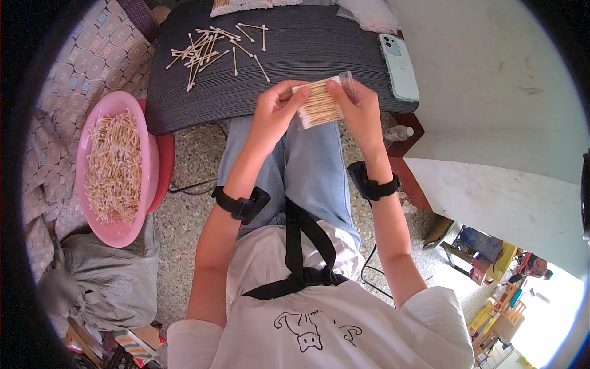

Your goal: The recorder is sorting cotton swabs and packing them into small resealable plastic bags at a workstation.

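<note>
Between my two hands is a clear plastic bag of cotton swabs point(321, 106), held up at the near edge of the dark table. My left hand point(278, 111) grips its left side, thumb on the front. On the right side my right hand point(357, 111) pinches it near the bag's loose clear end, which sticks up past the thumb. The swabs inside lie side by side in a flat bundle with wooden sticks and white tips. Fingers behind the bag are hidden. Loose cotton swabs point(206, 52) lie scattered on the table, left of and beyond my hands.
A pink basin point(150, 184) full of cotton swabs stands at the left, over a red stool point(165, 157). On the dark table point(295, 49) lie a pale green phone point(398, 67), clear bags point(372, 13) and packed swabs point(243, 5). A wall point(491, 80) borders the right; a plastic bottle point(399, 133) stands below.
</note>
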